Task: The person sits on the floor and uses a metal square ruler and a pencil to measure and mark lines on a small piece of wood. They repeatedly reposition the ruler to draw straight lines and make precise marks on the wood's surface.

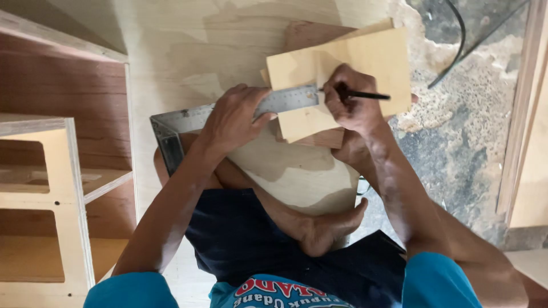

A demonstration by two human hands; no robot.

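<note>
1. Nearest to me, at six o'clock, the person sat on the floor in a blue shirt [274, 294] and dark shorts [245, 234], legs folded, one bare foot [328, 228] tucked under a large plywood sheet [297, 174].
2. The left hand [234, 120], just left of centre, lay flat with fingers spread, pressing down on a steel square [217, 117] and gripping nothing.
3. That square's long blade ran toward three o'clock across a small pale board [365, 63], while its short leg pointed toward six o'clock at the left end.
4. The right hand [351, 102], just right of centre, was closed around a dark pencil [365, 95], whose free end stuck out toward three o'clock; the tip sat by the end of the blade, on the board.
5. The small board lay on a darker piece of wood [311, 34], up at one o'clock, overhanging the sheet's edge.
6. At nine o'clock stood an open plywood cabinet [68, 188] with shelves.
7. Farther off, at two o'clock, the rough concrete floor [468, 131] was dusted with sawdust, and a black cable [456, 40] trailed across it.
8. A pale wooden panel [528, 131] leaned at three o'clock.
</note>
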